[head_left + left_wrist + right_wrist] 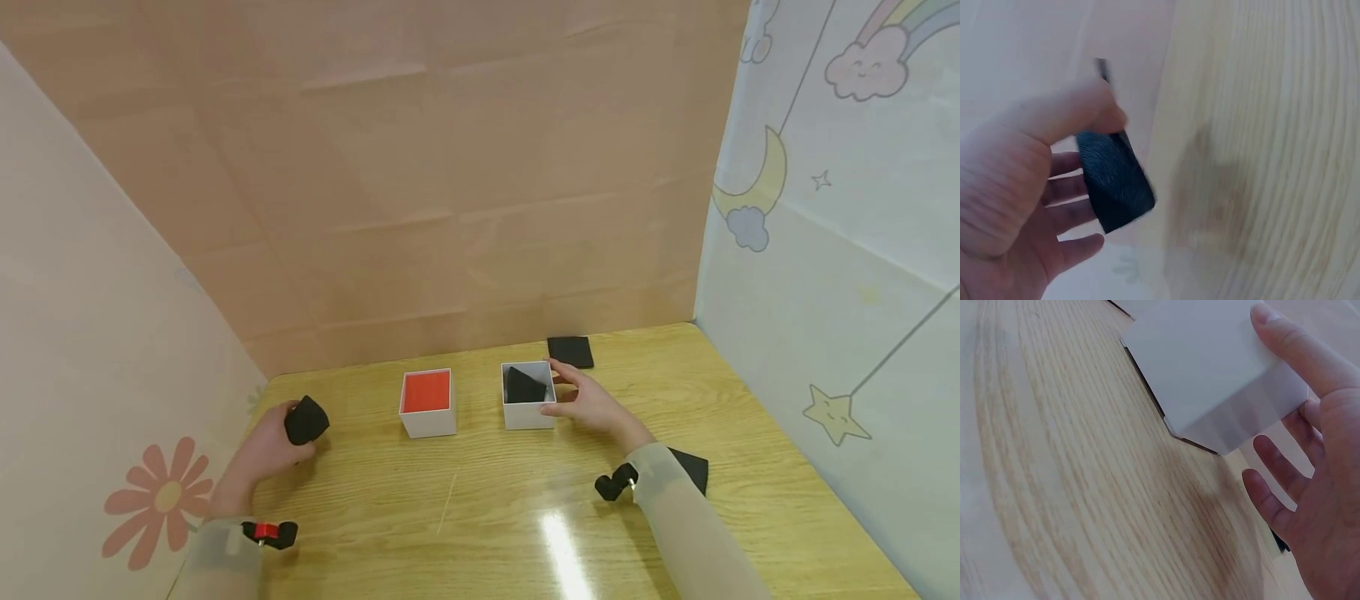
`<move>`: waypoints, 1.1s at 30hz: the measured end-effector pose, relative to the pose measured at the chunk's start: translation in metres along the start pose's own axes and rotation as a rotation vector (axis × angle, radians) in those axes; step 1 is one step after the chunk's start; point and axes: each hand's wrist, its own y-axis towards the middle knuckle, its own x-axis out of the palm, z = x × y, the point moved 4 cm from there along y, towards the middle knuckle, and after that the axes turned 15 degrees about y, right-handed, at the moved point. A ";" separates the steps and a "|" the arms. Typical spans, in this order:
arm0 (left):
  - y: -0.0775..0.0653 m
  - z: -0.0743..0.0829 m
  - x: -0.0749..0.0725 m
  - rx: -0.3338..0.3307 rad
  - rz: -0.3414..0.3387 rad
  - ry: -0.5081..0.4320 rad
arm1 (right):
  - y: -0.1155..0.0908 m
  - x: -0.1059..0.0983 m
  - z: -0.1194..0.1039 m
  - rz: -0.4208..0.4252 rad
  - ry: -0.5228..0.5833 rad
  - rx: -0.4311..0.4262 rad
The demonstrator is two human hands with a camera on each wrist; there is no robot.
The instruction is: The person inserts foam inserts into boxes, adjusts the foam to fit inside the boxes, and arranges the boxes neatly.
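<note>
My left hand [272, 446] pinches a folded black piece with a leather-like grain [1116, 178] between thumb and fingers, over the table's left side. In the head view, that black piece [306, 421] shows beyond the fingers. On the right, my right hand [592, 406] holds an open white box [528, 417] by its right side, thumb on the near wall and forefinger at the far rim. A black piece [525, 386] sticks up at a slant inside this box. The right wrist view shows the thumb on the white box [1204, 369], other fingers partly spread beside it.
A second white box [432, 425] holding red material [427, 392] stands left of the gripped one. One flat black square [571, 352] lies behind the right hand. Another black piece [692, 469] is partly hidden beneath the right forearm. Covered walls bound the table [465, 517].
</note>
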 end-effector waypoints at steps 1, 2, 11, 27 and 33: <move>0.002 0.003 -0.001 0.005 0.016 -0.010 | 0.000 0.000 0.000 -0.001 0.001 0.002; 0.004 0.007 -0.002 0.010 0.034 -0.017 | 0.000 0.000 0.000 -0.001 0.001 0.005; 0.016 0.058 -0.018 0.056 0.175 -0.066 | 0.002 -0.002 0.002 0.004 -0.004 0.003; 0.049 0.175 -0.014 0.304 0.208 -0.182 | 0.003 -0.001 0.002 0.018 -0.018 0.007; 0.066 0.230 -0.002 0.431 0.191 -0.167 | 0.004 -0.001 0.003 0.015 -0.017 -0.003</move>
